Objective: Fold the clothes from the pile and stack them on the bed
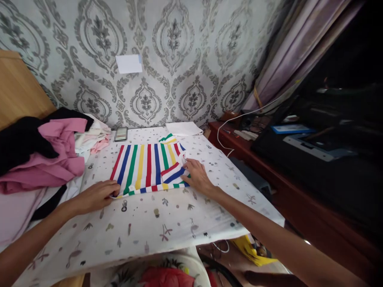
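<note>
A striped garment (146,165) in red, blue, green, yellow and white lies partly folded on a white patterned sheet (155,223). My left hand (97,195) rests at its near left corner, fingers curled on the hem. My right hand (196,175) lies at its right edge, fingers closed on the folded-in sleeve.
A pile of pink, black and white clothes (44,151) sits at the left. A small dark phone-like object (121,134) and a folded white cloth (184,128) lie at the far edge. A dark wooden desk (299,187) with cables stands to the right.
</note>
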The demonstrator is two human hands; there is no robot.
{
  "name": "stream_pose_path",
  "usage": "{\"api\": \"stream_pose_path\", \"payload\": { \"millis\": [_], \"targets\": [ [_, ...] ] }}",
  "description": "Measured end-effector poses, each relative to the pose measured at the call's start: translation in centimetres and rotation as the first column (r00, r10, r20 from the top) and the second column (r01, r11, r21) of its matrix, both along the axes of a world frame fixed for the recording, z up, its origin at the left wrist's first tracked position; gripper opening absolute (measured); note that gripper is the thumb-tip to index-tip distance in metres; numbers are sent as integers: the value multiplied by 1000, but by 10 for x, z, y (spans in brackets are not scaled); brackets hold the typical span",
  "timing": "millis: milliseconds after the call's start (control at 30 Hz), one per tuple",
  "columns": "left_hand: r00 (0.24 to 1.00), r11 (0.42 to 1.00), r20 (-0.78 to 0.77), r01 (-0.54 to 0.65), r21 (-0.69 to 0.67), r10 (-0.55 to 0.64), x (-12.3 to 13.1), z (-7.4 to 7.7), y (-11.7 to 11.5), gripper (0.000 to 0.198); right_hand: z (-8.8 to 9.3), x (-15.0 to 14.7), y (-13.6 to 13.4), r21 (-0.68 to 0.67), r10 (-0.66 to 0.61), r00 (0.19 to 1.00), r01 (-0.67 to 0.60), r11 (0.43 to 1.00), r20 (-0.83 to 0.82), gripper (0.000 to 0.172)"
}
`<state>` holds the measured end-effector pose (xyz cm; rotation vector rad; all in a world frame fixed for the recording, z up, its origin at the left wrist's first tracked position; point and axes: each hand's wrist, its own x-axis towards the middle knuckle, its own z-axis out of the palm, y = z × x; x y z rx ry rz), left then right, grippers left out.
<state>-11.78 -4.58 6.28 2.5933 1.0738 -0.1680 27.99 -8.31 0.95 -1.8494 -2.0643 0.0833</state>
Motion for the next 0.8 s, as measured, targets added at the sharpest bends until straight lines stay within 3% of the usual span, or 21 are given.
{"api": "stream_pose_path", "payload": {
  "millis": [133, 200, 300, 367, 467, 667, 733, 800],
  "targets": [
    [996, 999, -82, 28, -31, -31, 11, 7, 5, 12, 24, -12, 33, -175, 207, 977, -196, 965, 51, 68],
    [993, 999, -114, 39, -35, -42, 14, 10, 4, 13, 35, -16, 48, -296, 303, 951, -271, 916, 68, 64],
    [986, 998, -161, 37, -52, -45, 15, 16, 1, 14, 47, -19, 52, -393, 330, 936, -259, 882, 122, 44],
    [987, 997, -155, 36, -72, -47, 14, 20, -2, 14, 54, -17, 38, -388, 330, 931, -249, 887, 155, 33],
    [993, 994, -101, 46, -99, -56, 10, 19, -3, 15, 64, -10, -5, -326, 382, 916, -327, 887, 121, 25],
    [992, 987, -108, 54, -155, -71, 3, 17, -2, 16, 74, 6, -100, -358, 521, 847, -520, 775, -104, 24],
    [982, 976, -175, 33, -216, -72, 4, 27, 2, 11, 76, 7, -106, -422, 509, 834, -549, 721, -215, 17],
    [976, 956, -207, 6, -293, -69, 12, 37, 8, 7, 77, 0, -92, -451, 463, 819, -573, 685, -338, 15]
  ]
}}
